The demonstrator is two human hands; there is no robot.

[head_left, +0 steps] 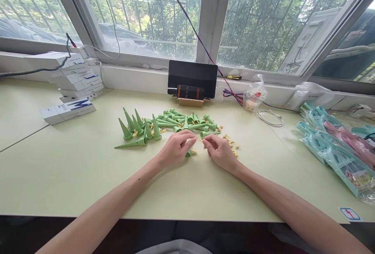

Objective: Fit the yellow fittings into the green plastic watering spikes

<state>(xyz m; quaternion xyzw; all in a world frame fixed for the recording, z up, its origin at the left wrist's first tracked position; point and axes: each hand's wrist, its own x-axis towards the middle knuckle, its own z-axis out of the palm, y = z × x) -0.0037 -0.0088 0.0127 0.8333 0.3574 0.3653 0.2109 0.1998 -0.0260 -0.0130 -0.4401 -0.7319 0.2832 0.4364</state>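
My left hand (176, 146) is curled, its thumb and fingertips drawn together; whatever they may hold is hidden. Facing it, my right hand (220, 151) pinches a small yellow piece (200, 140) that pokes out toward the left fingertips. Just under the left hand shows a green plastic end with a yellow fitting (193, 151), partly covered. Green plastic spikes (165, 123) lie heaped beyond both hands, and several stand upright on their wide ends, like the green cone (125, 131) at the left. Loose yellow fittings (231, 141) are scattered beside the right hand.
Stacked white boxes (77, 80) stand at the back left. A dark tablet (191, 76) leans behind a small black device (190, 91). Farther right are a bagged cup (254, 97), a coiled white cable (269, 118) and bagged teal plastic items (328, 144).
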